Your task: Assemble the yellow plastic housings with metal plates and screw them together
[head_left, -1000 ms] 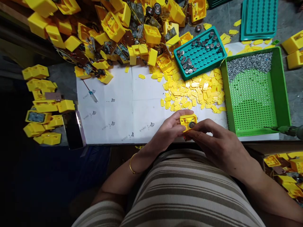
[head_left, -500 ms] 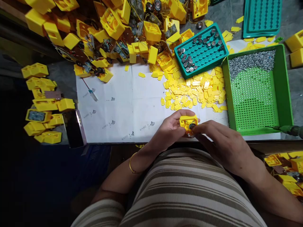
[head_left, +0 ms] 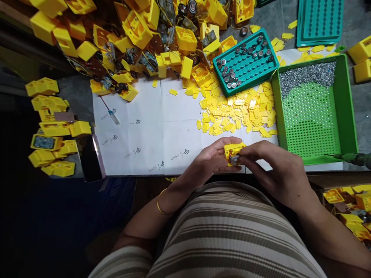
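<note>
My left hand (head_left: 209,157) is closed round a small yellow plastic housing (head_left: 234,147) at the front edge of the white-papered table. The housing's open side faces up and shows wiring and small parts inside. A greyish part (head_left: 234,158) lies at the opening, and the fingertips of my right hand (head_left: 269,164) pinch its right side. Which kind of part it is, I cannot make out. Just beyond my hands spreads a heap of small flat yellow pieces (head_left: 223,112).
A green perforated basket (head_left: 313,131) with many screws (head_left: 310,73) stands right. Behind the heap lies a teal tray (head_left: 246,73) of round metal-rimmed parts. Yellow housings (head_left: 136,29) pile up at the back. A screwdriver (head_left: 113,117) and a phone (head_left: 90,158) lie left.
The housing has turned and shifted slightly right in my left hand. The round dark part seen inside before gives way to a greyish part at my right fingertips.
</note>
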